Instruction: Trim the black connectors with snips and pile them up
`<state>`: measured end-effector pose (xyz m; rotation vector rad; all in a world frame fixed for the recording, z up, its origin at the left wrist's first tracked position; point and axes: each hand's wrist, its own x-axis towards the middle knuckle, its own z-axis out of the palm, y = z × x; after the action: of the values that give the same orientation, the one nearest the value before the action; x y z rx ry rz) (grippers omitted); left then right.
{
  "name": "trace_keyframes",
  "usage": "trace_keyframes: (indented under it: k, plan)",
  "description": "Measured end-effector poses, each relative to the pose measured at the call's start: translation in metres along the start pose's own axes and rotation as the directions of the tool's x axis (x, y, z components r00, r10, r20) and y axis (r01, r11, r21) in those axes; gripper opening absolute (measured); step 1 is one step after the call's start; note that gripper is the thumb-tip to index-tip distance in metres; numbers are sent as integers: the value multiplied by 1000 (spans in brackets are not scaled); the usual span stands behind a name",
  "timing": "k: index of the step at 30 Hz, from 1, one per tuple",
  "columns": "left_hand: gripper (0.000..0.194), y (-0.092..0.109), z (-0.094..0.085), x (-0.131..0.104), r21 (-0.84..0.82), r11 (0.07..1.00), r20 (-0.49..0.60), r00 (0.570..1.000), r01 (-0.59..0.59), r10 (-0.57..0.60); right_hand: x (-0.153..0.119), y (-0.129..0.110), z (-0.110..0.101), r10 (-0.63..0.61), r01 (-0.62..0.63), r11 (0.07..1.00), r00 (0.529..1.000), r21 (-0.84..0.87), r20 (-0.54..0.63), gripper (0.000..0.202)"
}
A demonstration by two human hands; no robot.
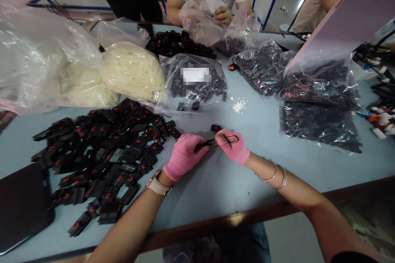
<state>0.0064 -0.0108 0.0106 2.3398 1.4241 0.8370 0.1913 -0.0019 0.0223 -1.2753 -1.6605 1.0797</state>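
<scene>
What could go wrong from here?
Likely risks:
1. The metal tool in the right hand meets the black part close to the left hand's gloved fingers; a slip could jab one.
2. The tiny white pieces lie loose just beyond the right hand; a brush could scatter them.
3. The lone connector could get knocked.

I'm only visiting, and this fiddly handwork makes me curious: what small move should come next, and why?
Probably hold the left hand steady and ease the thin metal tool in the right hand toward the dark part. The left fingers grip that part, and the tool is right beside it; whether they touch is too small to tell.
</scene>
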Motion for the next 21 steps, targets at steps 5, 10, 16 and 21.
trace_keyframes:
  k: [5,10,16,21]
  plan:
    - [13,-1,1,-1,11,1000,5,1000,12,-12,0,5,0,47,-43,997,997,65,-68,33]
    - [13,-2,3,-1,7,1000,6,1000,7,-7,2,1,0,53,-54,998,998,-17,-33,30]
    - [13,-2,1,-1,-1,1000,6,1000,9,-9,3,-5,-2,137,-135,989,990,66,-24,29]
    - [14,-1,0,-2,-11,1000,10,1000,23,-22,11,-3,-9,219,-179,932,971,315,-97,36]
